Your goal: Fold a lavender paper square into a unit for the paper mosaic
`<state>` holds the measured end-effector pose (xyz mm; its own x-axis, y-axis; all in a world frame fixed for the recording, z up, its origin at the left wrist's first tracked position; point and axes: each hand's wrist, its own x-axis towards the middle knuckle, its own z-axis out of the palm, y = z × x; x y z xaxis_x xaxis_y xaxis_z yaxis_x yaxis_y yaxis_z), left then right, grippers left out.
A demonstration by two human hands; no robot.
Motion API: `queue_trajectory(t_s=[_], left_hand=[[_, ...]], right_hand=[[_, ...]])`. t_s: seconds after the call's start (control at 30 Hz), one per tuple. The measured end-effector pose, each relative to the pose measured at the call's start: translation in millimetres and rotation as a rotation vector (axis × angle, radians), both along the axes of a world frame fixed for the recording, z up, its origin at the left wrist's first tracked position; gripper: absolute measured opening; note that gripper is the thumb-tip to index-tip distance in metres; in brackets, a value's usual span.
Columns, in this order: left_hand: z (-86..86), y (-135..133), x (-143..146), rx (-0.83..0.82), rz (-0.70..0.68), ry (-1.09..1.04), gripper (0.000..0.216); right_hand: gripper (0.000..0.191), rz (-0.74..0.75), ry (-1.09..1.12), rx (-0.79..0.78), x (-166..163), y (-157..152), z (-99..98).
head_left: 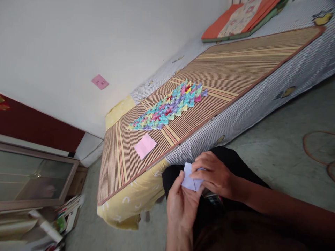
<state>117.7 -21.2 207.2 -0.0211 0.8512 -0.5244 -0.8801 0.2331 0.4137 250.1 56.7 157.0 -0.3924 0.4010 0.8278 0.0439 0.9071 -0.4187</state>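
A small folded sheet of lavender origami paper [188,179] is held between my two hands above my lap. My left hand [183,204] supports it from below, with the thumb pressed on its left edge. From the right, my right hand [213,174] lays its fingers over the paper's right part and covers it. Creases show on the paper's face. On the bamboo mat lies a pink stack of square paper [145,146]. Beyond it, many small folded paper pieces [167,109] in several colours stand close together in rows.
The striped bamboo mat [123,150] covers a bed with a checked sheet [251,104] and a yellow cloth [131,198]. Folded orange bedding [222,24] lies at the far end. A glass-doored cabinet [31,177] stands left. A cable [309,146] lies on the floor at right.
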Motion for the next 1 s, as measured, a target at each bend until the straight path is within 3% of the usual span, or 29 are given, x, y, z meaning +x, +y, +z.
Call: queue_trajectory(t_s=[0.13, 0.27, 0.4, 0.53, 0.8, 1.0], left_hand=[[0.3, 4.1, -1.4, -0.098, 0.069, 0.150, 0.021], [-3.8, 3.2, -0.4, -0.013, 0.075, 0.267, 0.014], [-8.0, -0.7, -0.1, 0.063, 0.073, 0.366, 0.026], [-8.8, -2.2, 1.2, 0.104, 0.050, 0.455, 0.029], [-8.1, -3.8, 8.1, 0.182, 0.053, 0.535, 0.033], [-16.4, -5.1, 9.7, 0.189, 0.012, 0.663, 0.027]], right_hand=[[0.014, 0.006, -0.060, 0.048, 2.9, -3.9, -0.6], [0.015, 0.005, -0.114, 0.055, 2.2, -6.1, -2.3], [0.017, 0.021, -0.116, 0.035, -1.5, -6.8, -4.4], [0.014, 0.052, -0.096, -0.115, -4.0, -7.4, -4.4], [0.023, 0.069, -0.075, -0.565, -5.0, -5.9, 3.5], [0.019, 0.044, -0.051, -0.679, -6.2, -6.2, 8.8]])
